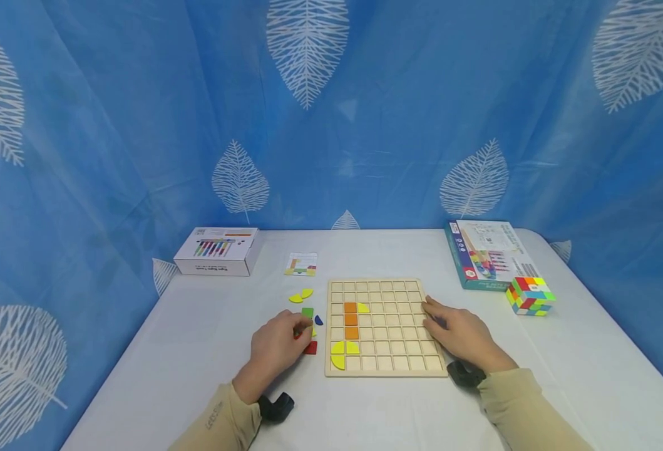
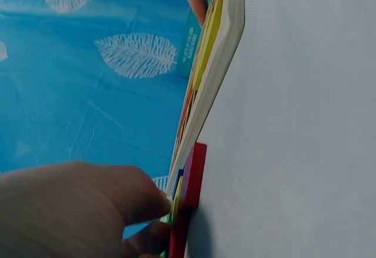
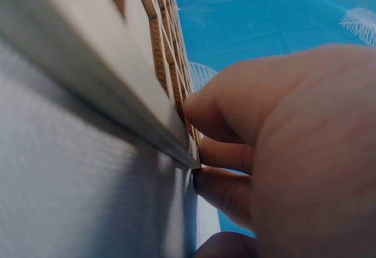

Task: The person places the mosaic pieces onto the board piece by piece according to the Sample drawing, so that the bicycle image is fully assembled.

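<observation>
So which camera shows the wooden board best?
The head view, which shows nearly the whole wooden board from above. The left wrist view sees it almost edge-on, cut off by the frame; the right wrist view shows only part, very close.

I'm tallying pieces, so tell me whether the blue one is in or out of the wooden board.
Out: the head view shows the blue piece on the white tabletop, left of the board.

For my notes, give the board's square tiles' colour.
The square tiles are orange, clearest in the head view.
</observation>
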A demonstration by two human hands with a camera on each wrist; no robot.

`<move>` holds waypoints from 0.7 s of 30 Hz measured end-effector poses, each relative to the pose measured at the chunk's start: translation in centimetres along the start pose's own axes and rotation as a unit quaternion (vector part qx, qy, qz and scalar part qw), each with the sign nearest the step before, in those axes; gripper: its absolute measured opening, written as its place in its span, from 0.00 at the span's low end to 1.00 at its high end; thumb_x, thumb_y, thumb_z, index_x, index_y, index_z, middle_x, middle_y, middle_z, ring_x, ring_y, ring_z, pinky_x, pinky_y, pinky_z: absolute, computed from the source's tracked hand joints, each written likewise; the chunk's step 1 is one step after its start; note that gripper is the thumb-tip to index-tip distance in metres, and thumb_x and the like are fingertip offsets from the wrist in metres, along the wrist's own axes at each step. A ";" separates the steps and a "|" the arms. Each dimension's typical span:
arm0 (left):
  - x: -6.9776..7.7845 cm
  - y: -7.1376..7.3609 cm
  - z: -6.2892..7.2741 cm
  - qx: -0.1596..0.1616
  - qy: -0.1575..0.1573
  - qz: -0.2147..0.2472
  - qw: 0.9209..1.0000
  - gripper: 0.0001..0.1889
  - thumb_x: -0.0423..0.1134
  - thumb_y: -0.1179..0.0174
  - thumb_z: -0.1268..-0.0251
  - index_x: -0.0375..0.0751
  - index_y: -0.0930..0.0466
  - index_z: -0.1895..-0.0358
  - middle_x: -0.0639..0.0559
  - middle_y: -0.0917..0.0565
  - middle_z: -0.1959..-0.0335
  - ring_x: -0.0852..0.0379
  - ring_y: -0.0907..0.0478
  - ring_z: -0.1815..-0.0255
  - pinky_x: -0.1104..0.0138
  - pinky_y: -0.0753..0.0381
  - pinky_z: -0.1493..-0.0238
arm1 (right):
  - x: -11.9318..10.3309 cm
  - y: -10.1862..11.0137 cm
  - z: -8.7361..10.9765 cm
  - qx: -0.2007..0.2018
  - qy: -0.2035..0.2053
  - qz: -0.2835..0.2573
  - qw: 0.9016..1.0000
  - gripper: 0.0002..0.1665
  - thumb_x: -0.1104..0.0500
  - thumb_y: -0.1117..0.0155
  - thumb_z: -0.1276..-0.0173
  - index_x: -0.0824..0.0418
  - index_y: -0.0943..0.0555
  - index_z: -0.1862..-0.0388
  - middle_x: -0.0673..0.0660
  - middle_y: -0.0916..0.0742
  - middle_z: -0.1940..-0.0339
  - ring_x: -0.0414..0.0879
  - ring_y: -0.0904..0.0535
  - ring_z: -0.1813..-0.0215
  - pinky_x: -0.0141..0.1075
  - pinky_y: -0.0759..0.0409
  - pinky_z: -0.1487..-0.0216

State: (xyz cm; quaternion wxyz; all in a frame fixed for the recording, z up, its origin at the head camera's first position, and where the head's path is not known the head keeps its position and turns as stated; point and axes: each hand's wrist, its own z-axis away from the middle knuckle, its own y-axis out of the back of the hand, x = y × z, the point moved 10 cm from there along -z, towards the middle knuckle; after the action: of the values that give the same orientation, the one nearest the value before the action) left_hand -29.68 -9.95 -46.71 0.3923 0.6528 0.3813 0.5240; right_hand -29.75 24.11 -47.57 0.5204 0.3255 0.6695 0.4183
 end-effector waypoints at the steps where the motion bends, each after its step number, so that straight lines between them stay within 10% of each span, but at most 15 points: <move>1: 0.1 0.0 0.0 -0.001 -0.006 0.001 1.000 0.09 0.44 0.31 0.37 0.55 0.09 0.54 0.61 0.22 0.71 0.63 0.31 0.76 0.69 0.34 0.78 | 0.0 0.0 0.0 0.000 0.000 0.000 1.000 0.29 0.49 0.39 0.24 0.61 0.22 0.30 0.60 0.24 0.25 0.67 0.26 0.29 0.63 0.27 0.36; 21: 0.1 0.6 0.1 -0.037 -0.041 -0.057 0.997 0.15 0.44 0.27 0.38 0.56 0.09 0.48 0.58 0.19 0.64 0.63 0.28 0.72 0.70 0.31 0.74 | 0.2 -0.1 0.0 -0.006 -0.011 -0.003 1.000 0.29 0.48 0.39 0.23 0.60 0.22 0.29 0.59 0.25 0.24 0.67 0.27 0.28 0.63 0.27 0.35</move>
State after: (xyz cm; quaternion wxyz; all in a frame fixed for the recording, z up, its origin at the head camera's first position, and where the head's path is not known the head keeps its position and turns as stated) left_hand -29.52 -10.13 -46.13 0.4611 0.6360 0.3818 0.4870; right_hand -29.79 24.20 -47.73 0.5308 0.3249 0.6625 0.4169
